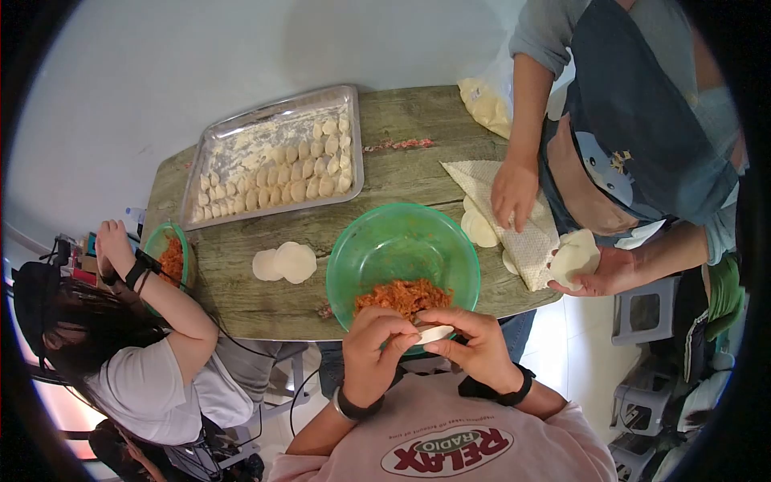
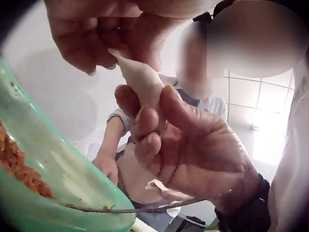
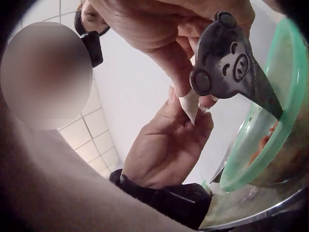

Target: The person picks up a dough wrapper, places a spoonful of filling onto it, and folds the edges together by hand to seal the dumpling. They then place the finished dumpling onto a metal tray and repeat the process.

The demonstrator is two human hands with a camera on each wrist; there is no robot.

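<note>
Both my hands hold one pale folded dumpling (image 1: 434, 332) over the near rim of a green bowl (image 1: 393, 241) of orange filling (image 1: 401, 296). My left hand (image 1: 399, 336) pinches its edge from the left. My right hand (image 1: 450, 325) curls round it from the right. In the left wrist view the dumpling (image 2: 142, 79) stands upright in the right hand (image 2: 193, 145), and the left hand (image 2: 111, 34) pinches its top. In the right wrist view the right hand (image 3: 159, 29) also holds a bear-shaped utensil handle (image 3: 227, 63) above the dumpling (image 3: 190, 104) and the left hand (image 3: 164, 150).
A metal tray (image 1: 241, 136) of floured dumplings stands at the back left of the wooden table (image 1: 401, 161). Round wrappers (image 1: 285, 261) lie beside the bowl. A person on the right holds a wrapper (image 1: 574, 259) over a cloth (image 1: 498, 189). A person on the left has a small green bowl (image 1: 170, 257).
</note>
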